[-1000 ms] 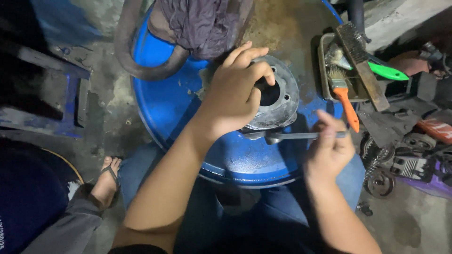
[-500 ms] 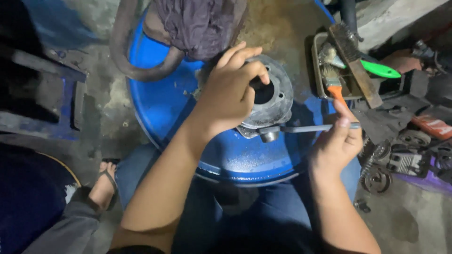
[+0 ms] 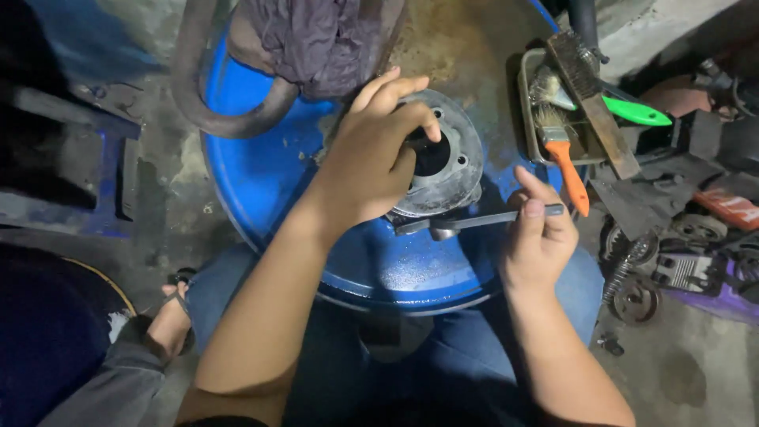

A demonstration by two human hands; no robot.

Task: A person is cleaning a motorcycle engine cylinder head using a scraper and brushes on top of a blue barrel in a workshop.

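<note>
Your left hand is clamped over the grey metal cylinder block on the blue drum lid. Your right hand pinches a flat metal tool whose long axis runs left-right, its far tip under the block's near edge, just below your left palm.

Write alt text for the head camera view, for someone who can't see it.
Seen from above, a left hand grips a round grey metal part on a blue drum top while the right hand holds a slim wrench at its edge. A tray of brushes sits on the right.
</note>
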